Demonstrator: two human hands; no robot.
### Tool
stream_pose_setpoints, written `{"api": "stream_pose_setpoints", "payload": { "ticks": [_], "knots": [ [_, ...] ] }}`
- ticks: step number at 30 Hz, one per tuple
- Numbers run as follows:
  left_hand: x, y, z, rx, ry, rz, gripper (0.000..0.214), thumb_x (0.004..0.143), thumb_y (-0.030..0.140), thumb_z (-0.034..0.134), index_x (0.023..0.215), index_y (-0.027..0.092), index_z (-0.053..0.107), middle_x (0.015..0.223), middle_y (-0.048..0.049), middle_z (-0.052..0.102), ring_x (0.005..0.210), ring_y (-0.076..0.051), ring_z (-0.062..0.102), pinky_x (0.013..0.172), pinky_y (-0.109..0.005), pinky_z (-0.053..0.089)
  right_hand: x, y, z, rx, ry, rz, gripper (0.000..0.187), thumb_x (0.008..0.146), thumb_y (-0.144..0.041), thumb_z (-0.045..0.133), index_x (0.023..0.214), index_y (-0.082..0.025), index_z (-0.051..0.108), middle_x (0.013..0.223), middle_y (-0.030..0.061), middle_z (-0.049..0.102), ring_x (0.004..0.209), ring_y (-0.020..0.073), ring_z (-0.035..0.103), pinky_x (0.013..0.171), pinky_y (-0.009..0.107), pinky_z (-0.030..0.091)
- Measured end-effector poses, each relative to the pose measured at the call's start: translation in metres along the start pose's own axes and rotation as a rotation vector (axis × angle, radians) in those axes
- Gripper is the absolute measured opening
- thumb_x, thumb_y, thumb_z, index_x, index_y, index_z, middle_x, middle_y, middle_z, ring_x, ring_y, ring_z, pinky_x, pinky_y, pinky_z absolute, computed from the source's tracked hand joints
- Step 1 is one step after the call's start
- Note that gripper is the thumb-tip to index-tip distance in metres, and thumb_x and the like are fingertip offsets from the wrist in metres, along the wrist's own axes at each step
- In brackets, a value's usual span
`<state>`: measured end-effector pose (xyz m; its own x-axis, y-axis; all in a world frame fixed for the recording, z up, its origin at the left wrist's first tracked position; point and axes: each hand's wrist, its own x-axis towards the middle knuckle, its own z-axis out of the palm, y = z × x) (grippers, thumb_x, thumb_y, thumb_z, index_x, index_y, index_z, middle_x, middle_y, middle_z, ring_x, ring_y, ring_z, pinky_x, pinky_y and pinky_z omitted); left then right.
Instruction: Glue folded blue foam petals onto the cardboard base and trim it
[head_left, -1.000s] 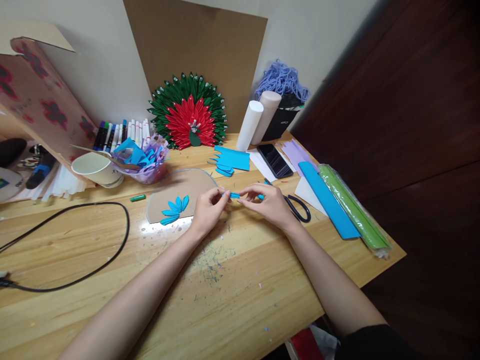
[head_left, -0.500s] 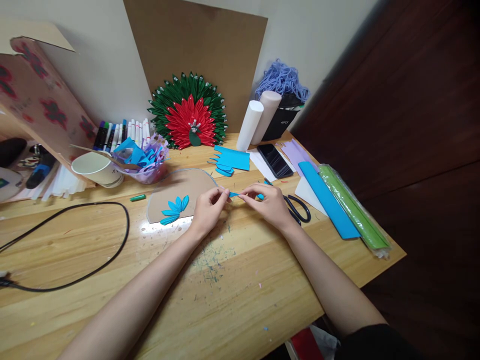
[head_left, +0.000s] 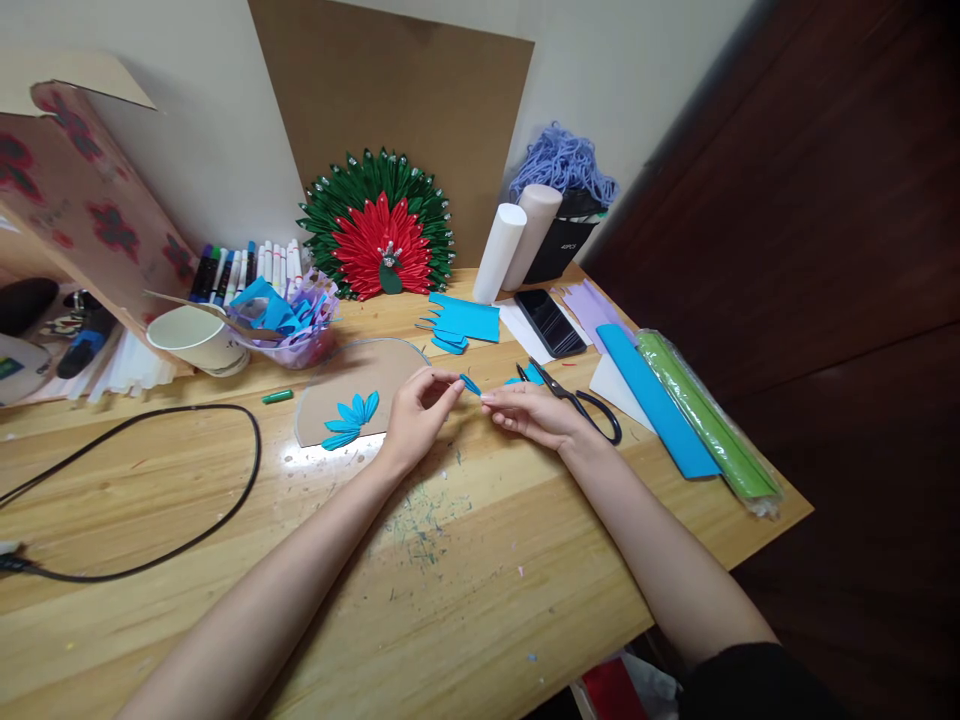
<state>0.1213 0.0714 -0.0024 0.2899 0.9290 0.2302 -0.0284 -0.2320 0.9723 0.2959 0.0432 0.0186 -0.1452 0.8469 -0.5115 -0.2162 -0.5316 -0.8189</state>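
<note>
Between my two hands is a small folded blue paper petal, slanting down to the right. My left hand pinches at its upper left end with thumb and forefinger. The fingertips of my right hand are closed on its lower right end. Left of my hands, several blue pleated petals fan out along the lower edge of a rounded cardboard piece. Black-handled scissors lie just behind my right hand, beside blue paper scraps. Farther back is a fringed sheet of blue paper with cut strips.
A red and green paper peacock leans on a cardboard sheet. Around the table stand a paper cup, a scrap bowl, markers, a phone and paper rolls. A black cable loops at left.
The petal has turned from nearly level to slanting down rightward. My right hand has rolled over and shifted slightly, exposing more of the scissors. My left hand stays nearly in place.
</note>
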Motion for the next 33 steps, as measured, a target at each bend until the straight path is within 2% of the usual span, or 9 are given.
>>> {"api": "stream_pose_setpoints", "payload": {
  "ticks": [3,6,10,16,21,25,33],
  "knots": [
    [0.001,-0.002,-0.001,-0.006,0.008,-0.009,0.018,0.077,0.034,0.06,0.073,0.017,0.063,0.078,-0.0037,0.059,0.076,-0.015,0.055,0.072,-0.025,0.043,0.0,0.001,0.001,0.041,-0.035,0.055,0.014,0.059,-0.022,0.077,0.067,-0.012,0.069,0.066,0.0027,0.066,0.046,0.0032,0.052,0.042,0.012,0.042],
    [0.001,-0.004,-0.001,-0.024,0.014,-0.056,0.019,0.076,0.035,0.06,0.072,0.017,0.061,0.074,-0.0023,0.058,0.072,-0.014,0.054,0.068,-0.024,0.042,0.001,0.002,0.003,0.017,-0.029,0.019,0.015,0.061,-0.024,0.076,0.067,-0.012,0.069,0.067,0.0029,0.066,0.046,0.0025,0.051,0.041,0.012,0.041],
    [0.002,-0.005,-0.002,-0.046,0.022,-0.117,0.021,0.077,0.037,0.059,0.073,0.016,0.058,0.067,-0.0003,0.056,0.064,-0.012,0.052,0.063,-0.023,0.042,0.002,0.003,0.005,-0.106,-0.001,-0.177,0.02,0.062,-0.031,0.075,0.069,-0.013,0.069,0.069,0.0019,0.066,0.047,0.0022,0.049,0.043,0.013,0.039],
    [0.003,-0.004,-0.002,-0.065,0.042,-0.132,0.022,0.077,0.038,0.059,0.072,0.016,0.058,0.063,0.0009,0.055,0.058,-0.011,0.052,0.058,-0.022,0.041,0.001,0.006,0.012,-0.363,0.183,-0.449,0.029,0.061,-0.038,0.074,0.076,-0.014,0.067,0.063,0.0018,0.064,0.052,0.0094,0.055,0.05,0.021,0.044],
    [0.003,-0.003,-0.003,-0.072,0.049,-0.125,0.021,0.077,0.036,0.059,0.071,0.016,0.057,0.06,0.0016,0.054,0.057,-0.011,0.051,0.059,-0.022,0.041,-0.003,0.01,0.015,-0.543,0.292,-0.641,0.026,0.069,-0.039,0.069,0.08,-0.016,0.067,0.069,0.0043,0.066,0.058,0.014,0.059,0.055,0.026,0.048],
    [0.003,-0.003,-0.002,-0.084,0.058,-0.132,0.02,0.077,0.034,0.059,0.071,0.016,0.057,0.06,0.002,0.054,0.056,-0.01,0.051,0.058,-0.022,0.04,-0.008,0.009,0.018,-0.721,0.353,-0.815,0.015,0.076,-0.031,0.063,0.082,-0.019,0.068,0.079,0.0052,0.066,0.064,0.0144,0.06,0.06,0.026,0.049],
    [0.002,0.0,-0.003,-0.054,0.054,-0.134,0.021,0.078,0.036,0.058,0.072,0.016,0.058,0.061,0.0021,0.054,0.056,-0.01,0.051,0.057,-0.022,0.04,-0.011,0.009,0.02,-0.94,0.371,-0.975,0.011,0.083,-0.025,0.054,0.081,-0.021,0.064,0.076,0.0038,0.063,0.063,0.0144,0.059,0.061,0.027,0.048]
  ]
}}
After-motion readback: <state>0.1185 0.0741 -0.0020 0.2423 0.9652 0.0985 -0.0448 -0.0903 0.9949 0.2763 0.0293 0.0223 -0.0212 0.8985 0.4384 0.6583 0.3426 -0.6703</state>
